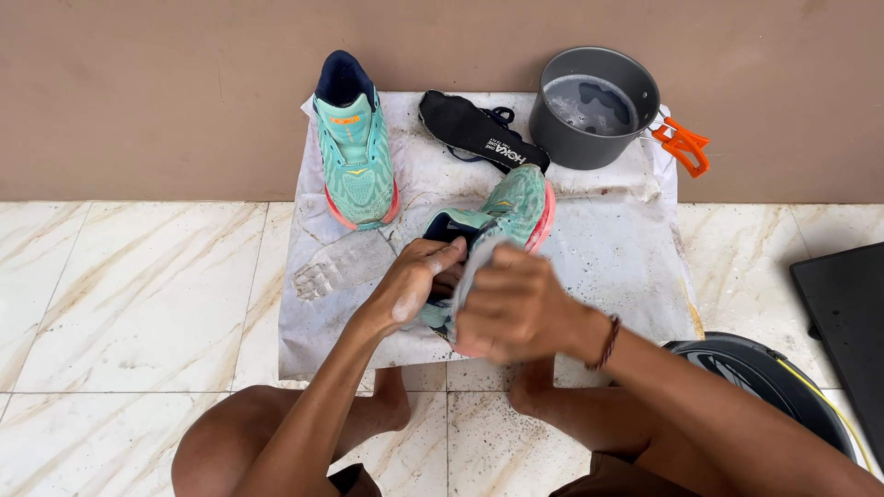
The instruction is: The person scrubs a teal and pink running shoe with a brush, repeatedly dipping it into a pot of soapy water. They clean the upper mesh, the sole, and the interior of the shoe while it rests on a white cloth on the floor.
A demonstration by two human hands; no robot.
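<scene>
Left hand (419,281) wrapped around the collar of a teal running shoe (516,207), fingers tucked into its opening. Right hand (516,313) closed on a pale grey insole (471,267), blurred, held against the shoe's mouth. Shoe lying tilted on a white sheet (626,267) spread over the marble floor (138,294). Second teal shoe (354,147) upright at the sheet's far left corner; black insole (483,131) beside it. Grey pot (594,106) with orange handle (683,144) at the far right, holding cloudy, soapy water. Another pale insole (345,265) flat near the left hand.
</scene>
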